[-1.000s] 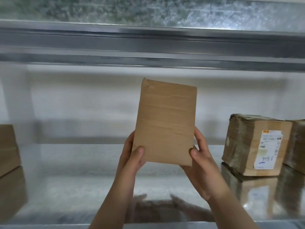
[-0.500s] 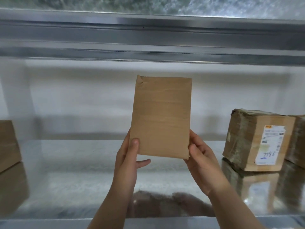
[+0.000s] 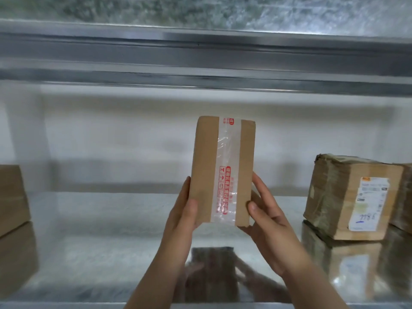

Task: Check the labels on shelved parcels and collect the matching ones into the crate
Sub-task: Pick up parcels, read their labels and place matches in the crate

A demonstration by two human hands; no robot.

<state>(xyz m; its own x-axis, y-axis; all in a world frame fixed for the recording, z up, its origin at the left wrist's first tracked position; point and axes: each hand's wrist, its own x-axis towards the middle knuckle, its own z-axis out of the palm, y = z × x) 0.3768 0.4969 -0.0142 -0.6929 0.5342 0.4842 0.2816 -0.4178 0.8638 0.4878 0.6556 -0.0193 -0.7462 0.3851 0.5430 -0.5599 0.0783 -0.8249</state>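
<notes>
1. While it is held upright in the air above a metal shelf (image 3: 107,237), a small brown cardboard parcel (image 3: 204,175) faces the camera. A strip of clear tape (image 3: 227,152) with red print runs down its middle from the top edge to the bottom.
2. The left hand (image 3: 184,214) grips the parcel's lower left edge, thumb pressed on the front face and fingers (image 3: 186,186) curled behind it.
3. The right hand (image 3: 266,219) grips the lower right corner the same way, thumb on the front and fingers wrapped round the side and back.
4. No shipping label shows on this face, so the check looks unfinished.
5. The parcel looks light, flat and stiff, easy for one hand to carry. The tape is probably slick, so the bare cardboard edges look like the surest places to hold.
6. The shelf is shiny galvanised metal and mirrors the hands and the parcel.
7. Well apart on the right stands a larger tape-wrapped parcel (image 3: 330,197). Its white label (image 3: 367,204) with blue handwriting faces forward.
8. Just beside it, another parcel (image 3: 404,197) is cut off by the frame.
9. A plain brown box (image 3: 11,197) stands at the far left edge.
10. A pale wall (image 3: 111,139) closes the back, and the metal beam (image 3: 200,56) of an upper shelf crosses overhead.
11. The crate is not in view.
</notes>
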